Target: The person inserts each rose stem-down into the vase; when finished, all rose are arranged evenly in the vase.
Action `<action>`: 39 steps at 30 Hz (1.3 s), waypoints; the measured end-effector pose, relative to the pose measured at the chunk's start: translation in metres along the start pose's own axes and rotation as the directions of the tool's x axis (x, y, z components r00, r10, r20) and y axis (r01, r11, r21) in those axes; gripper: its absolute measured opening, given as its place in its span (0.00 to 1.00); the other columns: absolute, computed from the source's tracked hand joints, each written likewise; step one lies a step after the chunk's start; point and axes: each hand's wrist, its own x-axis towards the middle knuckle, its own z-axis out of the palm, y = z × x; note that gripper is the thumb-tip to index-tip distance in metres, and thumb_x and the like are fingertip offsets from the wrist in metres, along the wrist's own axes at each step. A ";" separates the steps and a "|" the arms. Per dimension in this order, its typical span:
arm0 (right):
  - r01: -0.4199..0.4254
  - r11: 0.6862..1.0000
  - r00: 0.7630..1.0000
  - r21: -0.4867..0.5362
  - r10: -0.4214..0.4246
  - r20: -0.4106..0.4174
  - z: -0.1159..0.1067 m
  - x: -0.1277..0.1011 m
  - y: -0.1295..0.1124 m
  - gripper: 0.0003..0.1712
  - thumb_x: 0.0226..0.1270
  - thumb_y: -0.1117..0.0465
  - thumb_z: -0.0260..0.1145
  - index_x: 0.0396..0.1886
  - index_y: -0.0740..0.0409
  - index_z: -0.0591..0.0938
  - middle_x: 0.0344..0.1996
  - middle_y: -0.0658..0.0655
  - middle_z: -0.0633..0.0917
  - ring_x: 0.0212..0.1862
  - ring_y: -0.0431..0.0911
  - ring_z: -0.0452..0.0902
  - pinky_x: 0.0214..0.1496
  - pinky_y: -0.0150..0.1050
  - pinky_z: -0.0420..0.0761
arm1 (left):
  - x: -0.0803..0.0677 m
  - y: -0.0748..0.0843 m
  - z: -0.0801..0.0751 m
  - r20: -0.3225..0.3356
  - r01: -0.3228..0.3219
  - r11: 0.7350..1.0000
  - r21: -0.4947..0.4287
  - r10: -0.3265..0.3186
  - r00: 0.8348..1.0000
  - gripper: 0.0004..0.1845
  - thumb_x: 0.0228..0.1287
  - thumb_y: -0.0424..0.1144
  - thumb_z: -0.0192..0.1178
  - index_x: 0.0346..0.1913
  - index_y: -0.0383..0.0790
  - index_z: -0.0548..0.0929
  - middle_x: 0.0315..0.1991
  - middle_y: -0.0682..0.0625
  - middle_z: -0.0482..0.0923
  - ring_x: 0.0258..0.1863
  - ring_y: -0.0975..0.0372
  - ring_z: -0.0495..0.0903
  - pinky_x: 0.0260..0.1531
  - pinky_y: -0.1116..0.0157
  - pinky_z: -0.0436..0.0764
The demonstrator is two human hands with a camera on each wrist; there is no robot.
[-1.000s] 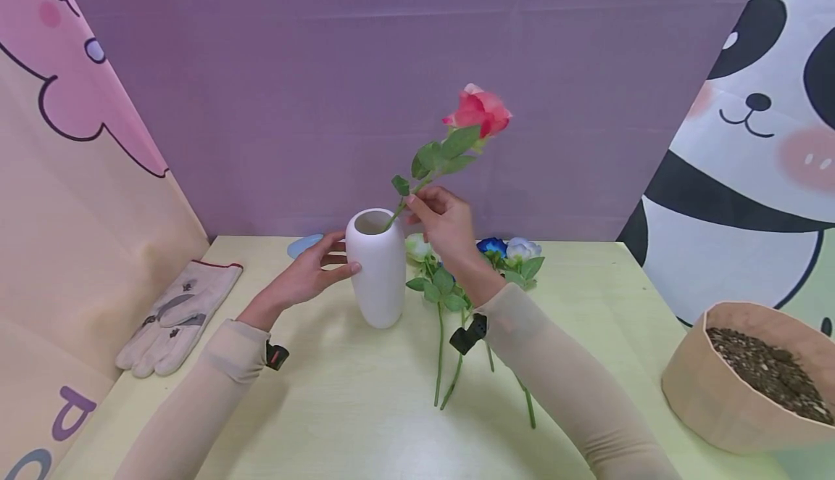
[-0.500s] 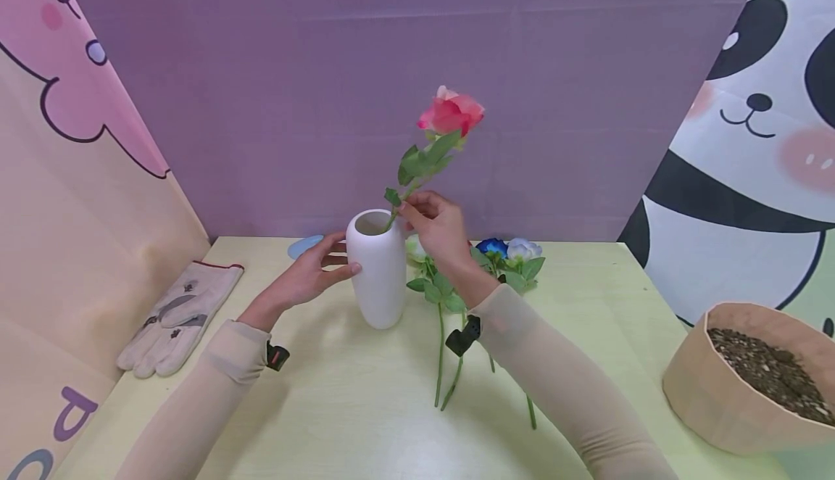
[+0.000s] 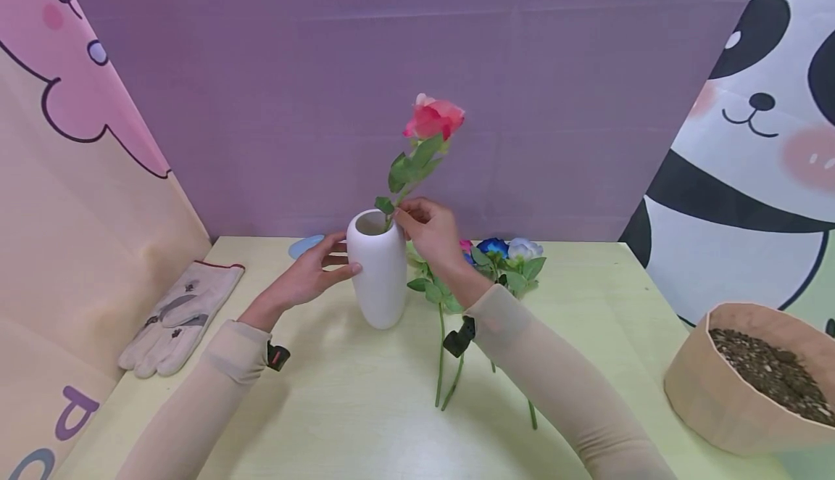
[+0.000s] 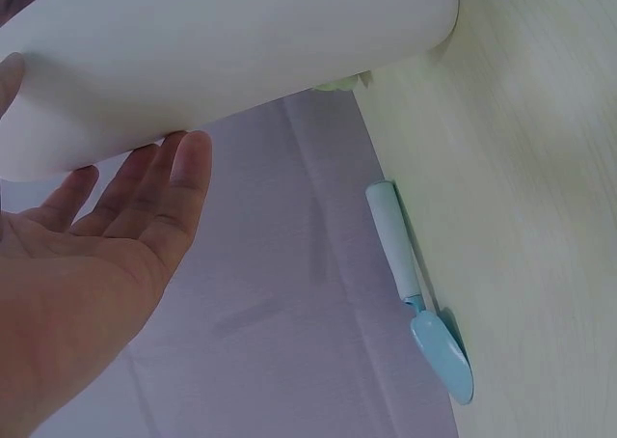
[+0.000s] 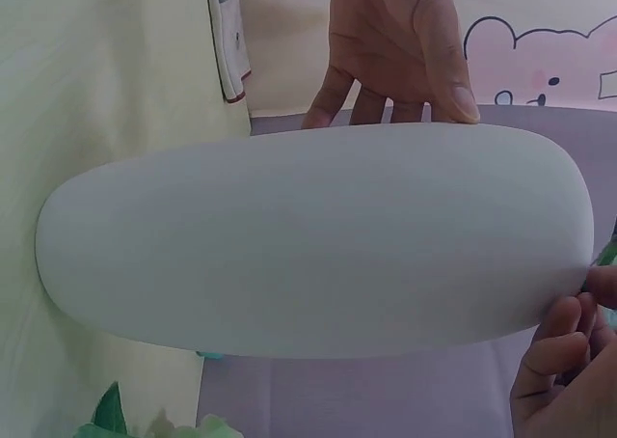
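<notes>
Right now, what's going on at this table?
A person's two hands are at work: the left hand touches the side of an upright white vase, while the right hand pinches a pink rose by its stem, which reaches into the vase's mouth. More flowers lie on the table.

Letters on the left-hand panel
Low on the beige panel (image 3: 85, 248) stands a tilted purple letter (image 3: 82, 399), d or p, which one unclear; below it, a grey-blue curve (image 3: 38, 454) resembles an o, partly out of view. Dark marks on the gloves (image 3: 156, 346) are unreadable.
</notes>
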 end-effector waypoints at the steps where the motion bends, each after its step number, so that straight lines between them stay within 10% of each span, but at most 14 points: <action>1: 0.000 1.000 1.000 -0.002 0.000 0.001 0.001 0.000 0.000 0.10 0.68 0.58 0.68 0.42 0.60 0.86 0.32 0.53 0.84 0.39 0.59 0.80 0.34 0.31 0.80 | 0.000 0.000 0.000 0.000 -0.002 1.000 0.000 0.002 1.000 0.39 0.67 0.51 0.65 0.76 0.49 0.59 0.69 0.44 0.69 0.68 0.46 0.73 0.62 0.49 0.79; 13: -0.018 1.000 1.000 -0.025 0.018 0.016 0.001 0.001 0.002 0.11 0.68 0.55 0.69 0.43 0.58 0.86 0.35 0.55 0.84 0.35 0.43 0.79 0.36 0.32 0.84 | -0.001 0.002 0.000 -0.003 -0.004 1.000 0.005 0.004 1.000 0.38 0.68 0.50 0.65 0.75 0.48 0.59 0.69 0.43 0.69 0.67 0.46 0.73 0.62 0.49 0.80; 39: -0.063 0.998 0.998 -0.007 0.063 0.003 -0.005 -0.003 0.003 0.11 0.68 0.53 0.69 0.43 0.55 0.87 0.34 0.53 0.84 0.31 0.46 0.78 0.36 0.33 0.82 | 0.000 0.001 0.000 0.011 0.002 1.000 0.000 -0.002 1.000 0.40 0.67 0.50 0.65 0.76 0.49 0.58 0.70 0.43 0.67 0.68 0.46 0.72 0.62 0.49 0.80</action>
